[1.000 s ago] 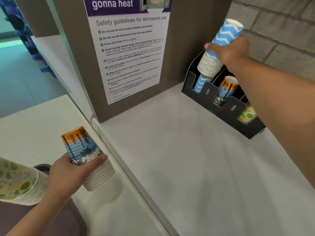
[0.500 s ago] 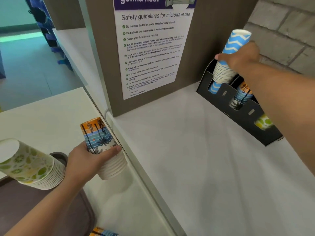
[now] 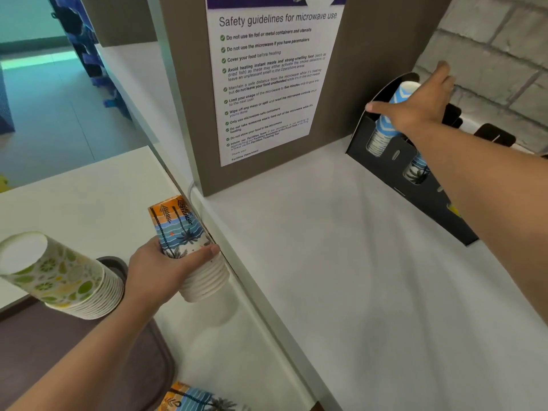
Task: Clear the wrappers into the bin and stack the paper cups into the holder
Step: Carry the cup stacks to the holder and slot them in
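While gripped, palm-print cup stack (image 3: 189,247) shows white rims.

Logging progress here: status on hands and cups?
Right hand open over blue chevron stack, seated in holder. Left hand grips palm-print stack. Nothing in the way.
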`<state>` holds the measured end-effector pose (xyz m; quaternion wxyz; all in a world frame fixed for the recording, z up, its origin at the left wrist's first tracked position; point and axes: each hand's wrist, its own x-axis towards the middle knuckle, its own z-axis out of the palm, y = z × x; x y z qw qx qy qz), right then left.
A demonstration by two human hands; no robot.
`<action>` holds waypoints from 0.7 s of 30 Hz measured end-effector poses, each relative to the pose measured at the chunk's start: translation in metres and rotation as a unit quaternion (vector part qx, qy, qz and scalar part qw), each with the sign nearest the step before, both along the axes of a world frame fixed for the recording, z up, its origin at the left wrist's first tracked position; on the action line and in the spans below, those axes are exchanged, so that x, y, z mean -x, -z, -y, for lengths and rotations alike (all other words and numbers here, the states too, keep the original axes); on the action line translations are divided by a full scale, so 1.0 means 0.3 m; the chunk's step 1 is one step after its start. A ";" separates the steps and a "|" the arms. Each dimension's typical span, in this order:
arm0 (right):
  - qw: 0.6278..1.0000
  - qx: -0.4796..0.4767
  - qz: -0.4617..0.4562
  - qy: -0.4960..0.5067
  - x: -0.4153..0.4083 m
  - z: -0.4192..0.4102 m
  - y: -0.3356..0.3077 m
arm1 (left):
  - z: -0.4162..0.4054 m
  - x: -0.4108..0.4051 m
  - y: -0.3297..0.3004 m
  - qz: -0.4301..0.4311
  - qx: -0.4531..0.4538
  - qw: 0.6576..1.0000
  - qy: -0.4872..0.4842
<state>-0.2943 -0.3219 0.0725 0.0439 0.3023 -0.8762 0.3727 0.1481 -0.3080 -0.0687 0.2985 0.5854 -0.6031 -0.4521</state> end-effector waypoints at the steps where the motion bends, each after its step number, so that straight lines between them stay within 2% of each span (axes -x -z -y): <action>1: 1.000 0.011 -0.022 -0.004 -0.024 -0.005 -0.007 | -0.001 -0.001 -0.001 -0.003 -0.001 1.000 -0.003; 3: 0.996 0.039 -0.070 -0.027 -0.108 -0.027 -0.020 | -0.005 -0.005 -0.004 -0.012 -0.002 1.000 -0.005; 5: 0.991 0.073 -0.079 -0.074 -0.233 -0.060 -0.009 | -0.017 -0.015 -0.011 -0.025 0.000 1.000 -0.005; 7: 0.983 0.095 -0.056 -0.147 -0.388 -0.109 0.019 | -0.032 -0.033 -0.014 -0.036 0.002 0.999 -0.005; 9: 0.971 0.071 0.005 -0.228 -0.567 -0.186 0.062 | -0.054 -0.058 -0.012 -0.040 0.000 0.999 -0.004; 13: 0.919 -0.072 0.129 -0.367 -0.910 -0.399 0.205 | -0.104 -0.120 -0.006 -0.039 -0.001 0.999 -0.008; 16: 0.835 -0.262 0.194 -0.442 -1.080 -0.538 0.329 | -0.146 -0.178 -0.005 -0.035 -0.001 0.999 -0.010; 18: 0.784 -0.363 0.215 -0.455 -1.143 -0.613 0.400 | -0.170 -0.219 -0.004 -0.038 -0.005 0.999 -0.008; 19: 0.770 -0.390 0.220 -0.454 -1.165 -0.644 0.426 | -0.180 -0.240 -0.003 -0.037 -0.005 0.999 -0.007; 21: 0.768 -0.405 0.220 -0.445 -1.206 -0.685 0.464 | -0.199 -0.280 0.002 -0.040 -0.004 0.999 -0.005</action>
